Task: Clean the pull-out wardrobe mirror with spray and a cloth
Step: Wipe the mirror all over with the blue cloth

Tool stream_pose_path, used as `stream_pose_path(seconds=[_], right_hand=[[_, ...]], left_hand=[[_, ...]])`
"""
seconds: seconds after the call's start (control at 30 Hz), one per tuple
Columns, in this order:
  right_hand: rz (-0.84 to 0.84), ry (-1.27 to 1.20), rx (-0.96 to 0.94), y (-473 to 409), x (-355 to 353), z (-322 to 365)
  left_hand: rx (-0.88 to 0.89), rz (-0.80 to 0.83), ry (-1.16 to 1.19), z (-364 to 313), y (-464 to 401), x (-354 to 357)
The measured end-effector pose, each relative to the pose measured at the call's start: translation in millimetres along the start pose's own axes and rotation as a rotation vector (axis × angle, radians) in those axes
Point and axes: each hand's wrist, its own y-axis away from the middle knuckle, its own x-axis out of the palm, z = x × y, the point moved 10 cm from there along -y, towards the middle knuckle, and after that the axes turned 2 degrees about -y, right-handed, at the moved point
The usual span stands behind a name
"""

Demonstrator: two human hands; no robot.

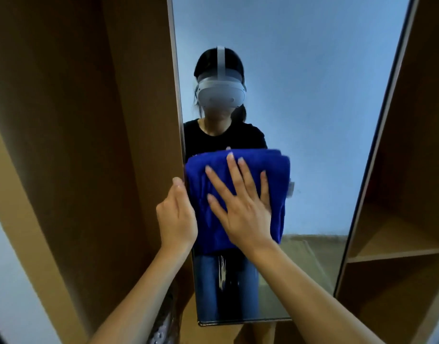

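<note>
so the mirror (312, 120) is stood upright, long axis running top to bottom, glass faced straight out toward the camera, with its top cut off by the frame edge and the bottom edge seen low down. A blue cloth (275, 175) is laid flat against the glass on the mirror's left half, hung roughly vertical, folded edge at the top. It's pressed there by the right hand (240, 207), fingers held straight and spread wide across the fabric, so the cloth is sandwiched between palm and mirror and sticks out above and to the right of the fingertips. The mirror's left edge is gripped by the left hand (177, 217), thumb seen on the front by the frame, the other fingers wrapped behind and hidden. Lower part of the cloth is covered by the right wrist. A streaky wet patch (222, 271) can be made out below the cloth. Brown wardrobe panels (89, 120) are seen either side of the mirror, shelves (397, 254) to its right
</note>
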Motion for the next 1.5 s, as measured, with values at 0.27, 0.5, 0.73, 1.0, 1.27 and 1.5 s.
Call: stream_pose_path(seconds=[0.27,0.5,0.73,1.0,1.27,1.5], right_hand=[[-0.048,0.000,0.107,-31.4,-17.0,-13.2],[-0.043,0.004,0.003,42.6,12.0,-6.1],[-0.150,-0.035,0.137,-35.1,-36.1,-62.8],[-0.157,-0.006,0.132,-34.6,-40.1,-78.1],[-0.153,-0.021,0.080,34.5,-8.2,-63.1],[-0.196,-0.011,0.076,34.9,-9.1,-62.9]], left_hand=[[-0.004,-0.075,-0.005,5.7,8.5,4.5],[-0.004,-0.080,-0.036,6.3,15.0,5.7],[0.002,-0.084,-0.036,2.4,17.1,7.5],[0.026,-0.134,-0.012,3.6,22.4,9.6],[0.116,-0.140,-0.070,4.6,30.5,12.7],[0.146,-0.133,-0.250,-2.6,35.9,16.7]])
